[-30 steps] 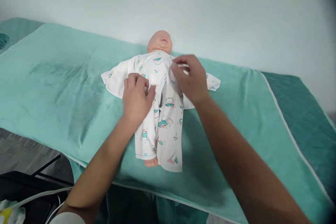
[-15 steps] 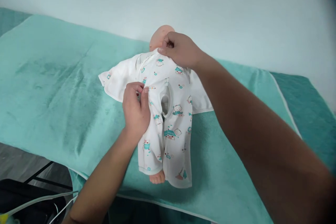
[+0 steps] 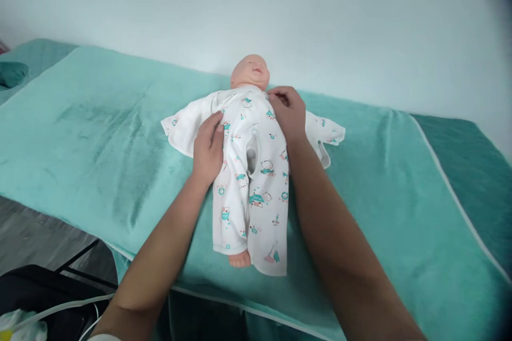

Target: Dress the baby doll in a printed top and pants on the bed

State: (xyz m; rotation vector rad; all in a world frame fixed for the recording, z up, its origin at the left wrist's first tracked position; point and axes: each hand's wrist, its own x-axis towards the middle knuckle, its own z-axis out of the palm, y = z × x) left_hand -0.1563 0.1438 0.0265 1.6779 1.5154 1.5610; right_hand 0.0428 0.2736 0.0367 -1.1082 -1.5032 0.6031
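Observation:
A baby doll (image 3: 251, 72) lies face up, its head toward the wall and one foot showing at the bottom. White printed pants (image 3: 266, 186) cover its legs and front, with an opening at the crotch. Spread out under them is a white top (image 3: 192, 120), its sleeves reaching to both sides. At the left edge of the pants, my left hand (image 3: 208, 146) has its fingers closed on the fabric. My right hand (image 3: 288, 109) pinches cloth near the doll's shoulder on the right; its fingertips are partly hidden.
A green towel (image 3: 100, 133) covers the table, with darker green cloth at both ends. Behind it rises a pale wall (image 3: 340, 21). At the lower left are a black object (image 3: 36, 290) and a whitish tube (image 3: 68, 305).
My right hand has moved down and right from the neck to the shoulder, uncovering the doll's face and the right sleeve. My left hand stays at the pants' edge. The view has shifted slightly.

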